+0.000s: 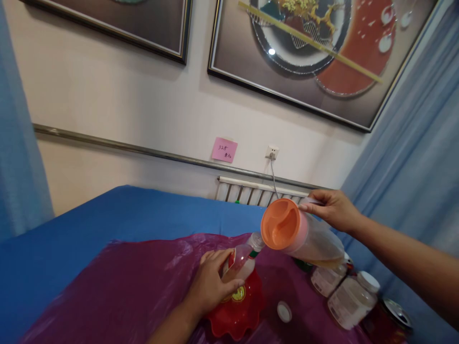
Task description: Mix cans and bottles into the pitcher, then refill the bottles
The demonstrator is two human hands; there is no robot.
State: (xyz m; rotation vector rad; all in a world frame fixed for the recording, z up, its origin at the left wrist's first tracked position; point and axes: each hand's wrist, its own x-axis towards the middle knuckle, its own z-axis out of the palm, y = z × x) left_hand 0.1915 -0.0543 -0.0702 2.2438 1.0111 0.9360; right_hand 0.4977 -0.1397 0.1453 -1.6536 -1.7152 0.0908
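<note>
My left hand is wrapped round a clear glass bottle with a red and white label. The bottle leans to the right above a red scalloped dish. My right hand grips the handle of a clear plastic pitcher with an orange lid. The pitcher lies tipped almost level, its lid close to the bottle's mouth, with a yellowish-brown liquid along its lower side. Whether any liquid runs between them I cannot tell.
A small white cap lies on the purple plastic sheet, which covers part of a blue cloth. Clear jars with white lids and a dark red can stand at the right. Behind are a radiator and a plugged-in socket.
</note>
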